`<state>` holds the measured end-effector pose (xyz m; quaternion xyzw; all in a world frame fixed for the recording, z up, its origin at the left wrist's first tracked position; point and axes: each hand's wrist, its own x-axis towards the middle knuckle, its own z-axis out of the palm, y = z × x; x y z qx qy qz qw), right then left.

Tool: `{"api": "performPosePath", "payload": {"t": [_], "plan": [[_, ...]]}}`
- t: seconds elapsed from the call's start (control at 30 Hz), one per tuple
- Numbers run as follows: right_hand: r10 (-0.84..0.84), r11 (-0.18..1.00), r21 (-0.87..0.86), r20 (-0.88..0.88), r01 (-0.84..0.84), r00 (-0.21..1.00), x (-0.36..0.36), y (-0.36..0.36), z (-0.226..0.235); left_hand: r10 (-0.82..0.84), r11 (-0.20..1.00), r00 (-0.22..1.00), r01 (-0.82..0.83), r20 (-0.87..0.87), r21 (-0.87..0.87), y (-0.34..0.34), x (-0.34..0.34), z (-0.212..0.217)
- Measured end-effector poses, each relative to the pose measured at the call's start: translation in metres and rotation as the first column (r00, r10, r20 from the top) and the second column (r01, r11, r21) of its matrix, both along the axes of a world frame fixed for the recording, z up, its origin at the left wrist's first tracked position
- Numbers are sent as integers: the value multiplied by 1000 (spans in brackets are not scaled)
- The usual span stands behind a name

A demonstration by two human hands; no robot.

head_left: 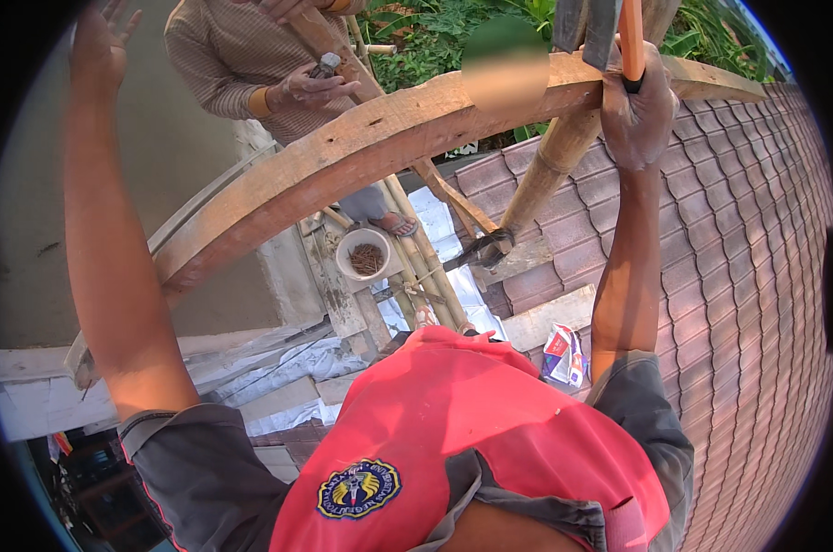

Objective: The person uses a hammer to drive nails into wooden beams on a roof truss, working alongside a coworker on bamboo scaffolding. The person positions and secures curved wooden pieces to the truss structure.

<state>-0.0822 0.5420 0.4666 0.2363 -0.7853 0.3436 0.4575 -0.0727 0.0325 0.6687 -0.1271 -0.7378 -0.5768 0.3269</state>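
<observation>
A long wooden beam (343,147) crosses in front of me, bowed by the lens. My right hand (639,120) is raised by its right part, fingers wrapped round an orange-handled tool (631,41) whose upper end leaves the picture. Beside that handle is a dark grey flat piece (600,35). A thick bamboo pole (550,166) slants down behind the beam. My left hand (101,51) is held up at the top left, fingers apart and partly cut off by the edge; nothing shows in it.
Across the beam a co-worker's hand (313,90) holds a metal-ended object. Below stands a white bucket (344,247) of nails beside bamboo poles (425,267). Roof tiles (711,276) cover the right; a grey slab (39,184) lies left. A crumpled packet (563,354) rests near my right arm.
</observation>
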Motion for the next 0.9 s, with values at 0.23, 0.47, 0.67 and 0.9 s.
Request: {"api": "performPosePath", "payload": {"t": [0.23, 0.47, 0.67, 0.9], "plan": [[69, 997, -29, 17, -69, 997, 12, -16, 11, 130, 973, 983, -101, -130, 208, -15, -32, 3], [30, 1000, -11, 71, -29, 997, 5, -8, 0, 162, 986, 983, -159, -90, 46, -14, -15, 25], [60, 998, -2, 91, -60, 994, -5, -3, -8, 181, 981, 978, -173, -103, 85, -11, -16, 24], [33, 999, -16, 64, -32, 997, -5, 2, -11, 236, 962, 967, -218, -98, 164, -29, -17, 25]]}}
